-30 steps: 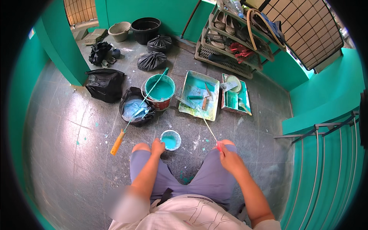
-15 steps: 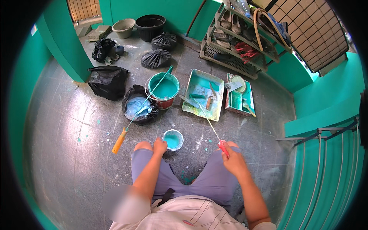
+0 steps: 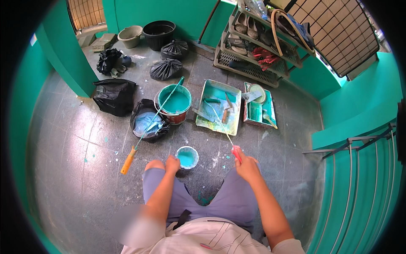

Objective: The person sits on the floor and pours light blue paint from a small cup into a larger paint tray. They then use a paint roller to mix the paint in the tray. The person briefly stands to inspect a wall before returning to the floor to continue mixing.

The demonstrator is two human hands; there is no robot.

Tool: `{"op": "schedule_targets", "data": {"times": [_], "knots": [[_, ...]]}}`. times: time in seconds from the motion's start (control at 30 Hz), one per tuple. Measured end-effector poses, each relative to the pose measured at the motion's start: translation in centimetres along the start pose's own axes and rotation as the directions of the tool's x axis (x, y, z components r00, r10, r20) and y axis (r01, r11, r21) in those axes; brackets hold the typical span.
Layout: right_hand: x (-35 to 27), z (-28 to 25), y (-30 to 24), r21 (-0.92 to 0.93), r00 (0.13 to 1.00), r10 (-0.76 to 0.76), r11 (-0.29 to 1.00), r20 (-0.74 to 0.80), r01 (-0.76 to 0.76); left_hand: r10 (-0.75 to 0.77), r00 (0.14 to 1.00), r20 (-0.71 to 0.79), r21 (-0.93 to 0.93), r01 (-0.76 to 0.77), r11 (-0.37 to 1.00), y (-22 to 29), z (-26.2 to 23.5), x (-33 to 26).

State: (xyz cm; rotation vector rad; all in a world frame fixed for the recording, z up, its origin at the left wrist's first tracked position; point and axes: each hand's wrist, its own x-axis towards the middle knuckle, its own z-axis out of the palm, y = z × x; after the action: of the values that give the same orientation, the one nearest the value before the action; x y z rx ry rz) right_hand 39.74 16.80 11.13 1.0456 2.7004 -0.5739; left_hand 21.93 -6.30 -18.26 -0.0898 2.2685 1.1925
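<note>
My right hand (image 3: 247,164) is closed around the red handle (image 3: 237,153) of a small paint roller (image 3: 212,100). Its thin rod slants away from me, and the green roller head lies in the paint tray (image 3: 237,120). Inside that tray are green paint, a scraper with a wide blade (image 3: 204,115) and a trowel with a wooden handle (image 3: 225,115). Between my knees, my left hand (image 3: 172,164) grips the left rim of a small white paint tub (image 3: 187,157) with green paint inside; some fingers are hidden.
A paint bucket (image 3: 174,116) has an orange-handled roller (image 3: 128,161) across its top. Black bags (image 3: 114,96) stand left of it. At the right are a smaller tray (image 3: 270,99) with a tin and brush, a shoe rack (image 3: 249,67) and a metal rack (image 3: 350,182).
My right hand has pushed forward, and the roller head has slid farther up the tray. My left hand stays at the tub. The whole view has shifted slightly.
</note>
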Motion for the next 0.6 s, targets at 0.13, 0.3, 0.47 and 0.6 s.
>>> {"op": "schedule_targets", "data": {"times": [0.13, 0.3, 0.47, 0.6], "knots": [[-0.6, -2.5, -2.1, 0.014, 0.995, -0.001, 1.0, -0.103, 0.002, -0.019, 0.999, -0.03, -0.051, 0.017, 0.999, -1.4, -0.1, 0.4], [-4.4, -3.3, -0.7, 0.029, 0.994, -0.052, 0.998, -0.098, 0.055, -0.044, 0.999, -0.025, -0.023, 0.043, 0.999, -0.5, -0.9, -0.5], [-2.8, -1.1, 0.8, -0.077, 0.996, -0.083, 0.994, -0.045, 0.079, -0.044, 0.999, -0.005, -0.004, 0.044, 0.999, -0.3, -0.6, -0.6], [-0.5, -1.8, -1.1, -0.189, 1.0, 0.013, 0.982, 0.021, -0.009, -0.029, 1.0, 0.004, -0.032, 0.029, 0.999, 0.6, -0.1, -1.0]]}}
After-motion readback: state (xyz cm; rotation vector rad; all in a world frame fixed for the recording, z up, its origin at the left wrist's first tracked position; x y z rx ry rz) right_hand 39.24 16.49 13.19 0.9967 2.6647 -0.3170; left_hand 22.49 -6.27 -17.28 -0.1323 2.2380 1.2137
